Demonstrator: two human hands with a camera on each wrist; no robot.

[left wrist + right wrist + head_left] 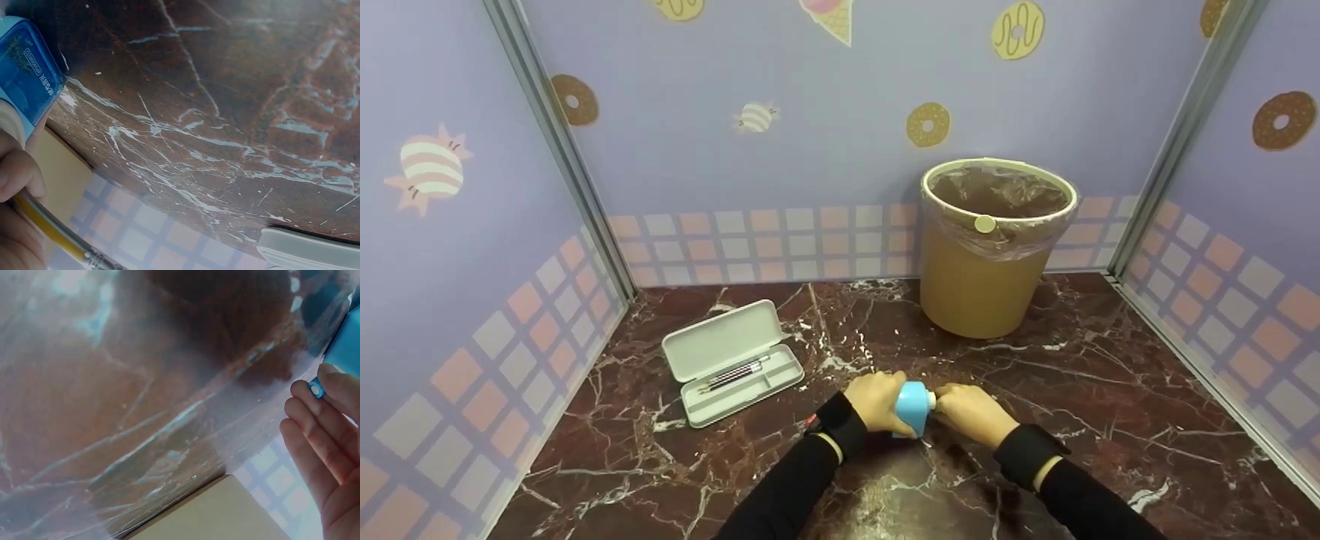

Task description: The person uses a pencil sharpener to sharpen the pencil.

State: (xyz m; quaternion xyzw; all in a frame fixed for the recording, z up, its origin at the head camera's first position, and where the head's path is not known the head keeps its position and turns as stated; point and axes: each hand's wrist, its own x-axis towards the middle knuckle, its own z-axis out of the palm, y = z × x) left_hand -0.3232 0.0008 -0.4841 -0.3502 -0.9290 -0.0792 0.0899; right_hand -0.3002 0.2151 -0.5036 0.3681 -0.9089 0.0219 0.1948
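Observation:
My left hand grips a blue crank pencil sharpener low over the marble tabletop. In the left wrist view, the sharpener's see-through blue bin holds dark shavings. A yellow pencil runs back from the sharpener under the fingers of my left hand, its metal ferrule towards the wrist. At the sharpener's right side, my right hand pinches the small crank knob between thumb and fingers. The pencil's tip is hidden in the sharpener.
An open pale pencil case with pencils in it lies to the left. At the back right stands a tan waste bin with a clear liner. Patterned walls close in the back and both sides.

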